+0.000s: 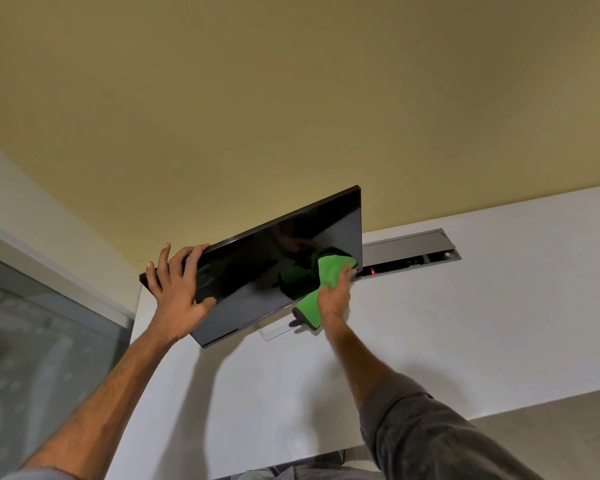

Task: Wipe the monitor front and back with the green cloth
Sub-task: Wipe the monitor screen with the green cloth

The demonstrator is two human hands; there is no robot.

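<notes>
Monitor (274,258), tilted, dark screen, stands mid-frame on white desk (430,323); L hand (177,289) grips its left edge, fingers (191,254) spread and hooked over the rim, thumb on glass, while R hand (333,294) clutches green cloth (329,271) against screen's lower-right corner.

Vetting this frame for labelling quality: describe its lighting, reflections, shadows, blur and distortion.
Head view: warm, even light on the yellow wall; the dark glossy monitor mirrors the green cloth and right hand; soft shadows fall on the white table; the right hand looks slightly motion-blurred, the left hand sharper; the wide-angle lens bends straight edges.
</notes>
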